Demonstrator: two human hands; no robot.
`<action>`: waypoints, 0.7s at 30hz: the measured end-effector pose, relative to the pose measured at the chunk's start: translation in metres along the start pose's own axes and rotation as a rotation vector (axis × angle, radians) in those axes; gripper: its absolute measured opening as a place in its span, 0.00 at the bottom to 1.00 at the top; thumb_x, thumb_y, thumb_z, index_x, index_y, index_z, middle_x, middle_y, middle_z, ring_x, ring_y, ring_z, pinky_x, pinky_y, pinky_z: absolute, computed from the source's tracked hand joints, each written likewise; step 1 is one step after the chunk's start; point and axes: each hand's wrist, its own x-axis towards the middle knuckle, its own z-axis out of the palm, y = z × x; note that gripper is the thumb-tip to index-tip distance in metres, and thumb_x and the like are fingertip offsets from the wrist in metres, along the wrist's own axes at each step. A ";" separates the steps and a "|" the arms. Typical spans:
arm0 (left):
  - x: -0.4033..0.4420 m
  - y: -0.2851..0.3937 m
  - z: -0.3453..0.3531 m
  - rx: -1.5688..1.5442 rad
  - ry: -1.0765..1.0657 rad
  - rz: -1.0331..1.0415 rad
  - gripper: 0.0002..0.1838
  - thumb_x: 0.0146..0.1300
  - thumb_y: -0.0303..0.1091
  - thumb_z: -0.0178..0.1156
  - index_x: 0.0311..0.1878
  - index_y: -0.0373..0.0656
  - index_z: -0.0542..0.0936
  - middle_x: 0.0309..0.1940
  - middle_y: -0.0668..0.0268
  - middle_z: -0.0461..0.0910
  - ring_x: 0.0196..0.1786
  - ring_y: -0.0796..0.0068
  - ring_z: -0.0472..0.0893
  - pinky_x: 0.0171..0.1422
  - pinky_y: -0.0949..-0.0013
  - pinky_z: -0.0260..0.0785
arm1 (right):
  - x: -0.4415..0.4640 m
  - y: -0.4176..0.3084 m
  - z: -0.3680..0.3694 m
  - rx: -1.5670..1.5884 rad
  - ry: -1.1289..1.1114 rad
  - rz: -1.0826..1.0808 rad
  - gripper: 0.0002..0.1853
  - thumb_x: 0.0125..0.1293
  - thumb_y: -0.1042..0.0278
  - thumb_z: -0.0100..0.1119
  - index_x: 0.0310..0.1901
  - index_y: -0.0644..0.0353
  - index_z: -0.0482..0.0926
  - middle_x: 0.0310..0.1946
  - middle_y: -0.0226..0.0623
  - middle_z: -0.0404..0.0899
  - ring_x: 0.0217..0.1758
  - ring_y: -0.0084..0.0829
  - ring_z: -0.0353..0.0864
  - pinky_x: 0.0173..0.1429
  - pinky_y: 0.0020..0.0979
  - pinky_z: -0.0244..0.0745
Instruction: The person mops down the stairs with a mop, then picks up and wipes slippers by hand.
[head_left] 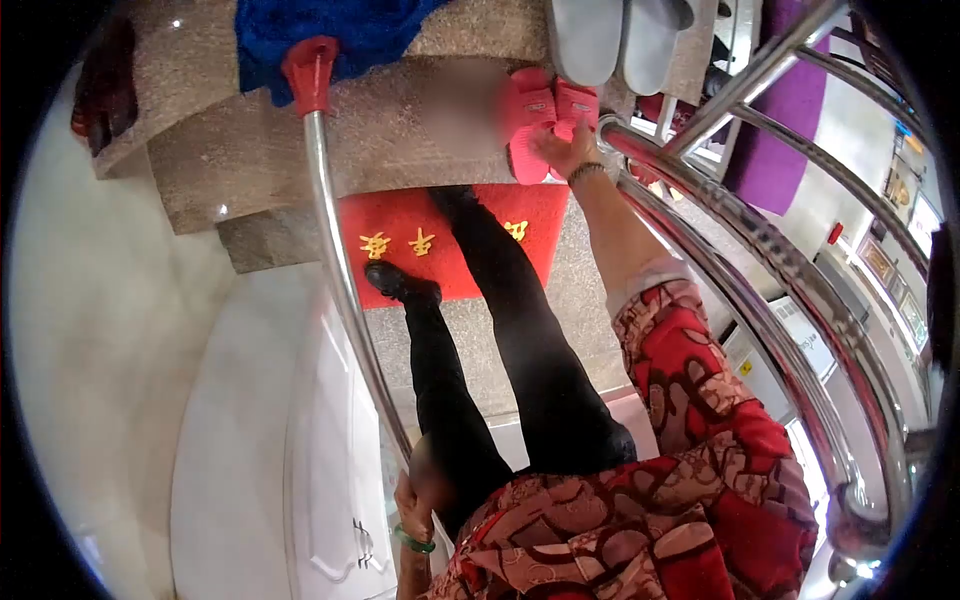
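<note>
My left hand [413,508], with a green bangle at the wrist, is closed around the metal handle of a mop [335,215]. The mop's red socket and blue head rest on a stone step. My right hand [568,152], wearing a dark beaded bracelet, reaches over a pair of pink slippers [532,100] on the step beside the railing. Its thumb and fingers look spread apart against the slippers' near ends. Whether the fingers press on them cannot be made out.
Grey slippers [585,40] stand on a higher step. A curved metal railing [770,230] runs along the right. My feet are by a red mat [470,265] with yellow characters. A white cabinet [335,450] stands at lower left, and a dark object [103,80] lies at upper left.
</note>
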 end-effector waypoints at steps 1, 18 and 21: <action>-0.006 -0.001 -0.002 0.005 0.006 -0.008 0.22 0.55 0.47 0.57 0.42 0.38 0.68 0.21 0.65 0.72 0.20 0.75 0.71 0.21 0.74 0.62 | 0.019 -0.003 0.003 0.099 -0.105 0.092 0.26 0.59 0.41 0.41 0.54 0.48 0.60 0.36 0.47 0.73 0.41 0.46 0.72 0.44 0.53 0.69; 0.004 0.051 -0.011 -0.056 -0.079 -0.117 0.26 0.54 0.56 0.55 0.39 0.38 0.69 0.24 0.65 0.74 0.21 0.77 0.73 0.24 0.77 0.65 | -0.164 0.060 -0.025 0.272 -0.785 0.114 0.28 0.63 0.43 0.37 0.57 0.55 0.62 0.56 0.38 0.63 0.58 0.38 0.63 0.59 0.40 0.63; 0.028 0.070 -0.015 -0.139 -0.200 0.031 0.26 0.54 0.57 0.54 0.34 0.38 0.69 0.21 0.66 0.72 0.22 0.78 0.73 0.27 0.76 0.67 | -0.193 0.047 0.013 0.216 -0.798 0.085 0.25 0.63 0.45 0.40 0.54 0.55 0.64 0.52 0.36 0.67 0.54 0.35 0.66 0.55 0.37 0.65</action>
